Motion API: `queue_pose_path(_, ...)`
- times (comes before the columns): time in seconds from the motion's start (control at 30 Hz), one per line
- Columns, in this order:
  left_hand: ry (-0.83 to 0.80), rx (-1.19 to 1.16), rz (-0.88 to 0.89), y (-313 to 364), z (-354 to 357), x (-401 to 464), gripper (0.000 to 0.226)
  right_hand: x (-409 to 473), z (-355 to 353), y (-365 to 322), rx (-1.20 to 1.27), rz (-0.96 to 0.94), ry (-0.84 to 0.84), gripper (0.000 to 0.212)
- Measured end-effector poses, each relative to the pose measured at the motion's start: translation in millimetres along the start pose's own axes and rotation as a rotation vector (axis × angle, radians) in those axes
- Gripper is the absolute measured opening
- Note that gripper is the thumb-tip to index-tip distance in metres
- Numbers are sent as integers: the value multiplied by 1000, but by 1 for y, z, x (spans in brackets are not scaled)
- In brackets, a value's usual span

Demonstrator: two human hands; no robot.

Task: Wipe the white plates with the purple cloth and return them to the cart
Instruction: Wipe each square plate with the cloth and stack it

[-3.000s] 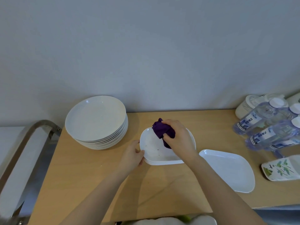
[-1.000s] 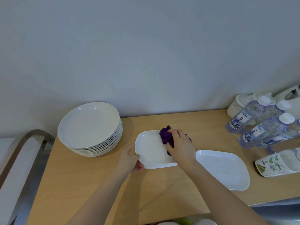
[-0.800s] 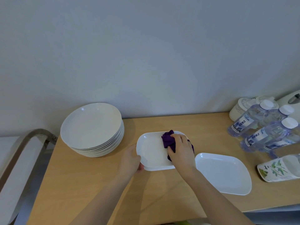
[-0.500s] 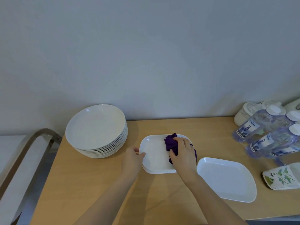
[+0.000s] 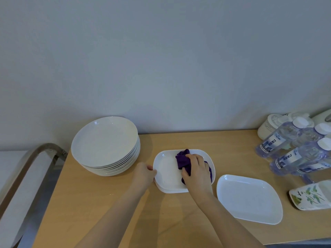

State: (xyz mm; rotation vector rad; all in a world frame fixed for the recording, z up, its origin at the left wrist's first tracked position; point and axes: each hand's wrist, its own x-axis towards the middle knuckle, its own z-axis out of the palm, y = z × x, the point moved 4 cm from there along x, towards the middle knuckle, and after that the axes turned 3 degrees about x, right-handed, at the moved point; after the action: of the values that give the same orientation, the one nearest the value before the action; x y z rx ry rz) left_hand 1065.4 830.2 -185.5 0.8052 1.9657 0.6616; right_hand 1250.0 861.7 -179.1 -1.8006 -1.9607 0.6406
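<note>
Both hands work on the rectangular plate [image 5: 167, 171] at the middle of the wooden surface [image 5: 93, 203].

The right hand [image 5: 196, 173] grips the purple cloth [image 5: 182, 161] on the plate; the left hand [image 5: 144, 174] holds its left rim. Left of the plate stands a stack of round plates [image 5: 105, 144], right of it a second rectangular plate [image 5: 249, 198], beyond that water bottles [image 5: 290, 151].

Since 3.0 s ago, the right hand [image 5: 196, 173] with the bunched purple cloth [image 5: 182, 161] sits further toward the right half of the rectangular plate [image 5: 165, 173], knuckles lower and flatter than when the cloth stood raised at the plate's far edge. The left hand [image 5: 144, 174] grips the plate's left rim slightly higher up. Dark specks seen earlier on the plate are no longer visible.
</note>
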Motion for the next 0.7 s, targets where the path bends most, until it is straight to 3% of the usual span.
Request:
queue_pose_path(0.13,12,-32,29,9,-2,-1,2,2,-3,-1,98,-5,26,41)
queue_pose_path(0.27,21,-66,49,15,-4,-4,2,5,-7,-1,159,-12,27,41)
queue_pose_path(0.53,-143,-257,112,13,-6,-16,34,24,-1,-24,212,-10,-47,42)
queue_pose_path(0.7,-276,-428,130,14,-5,-21,30,11,10,-65,277,-218,-160,42)
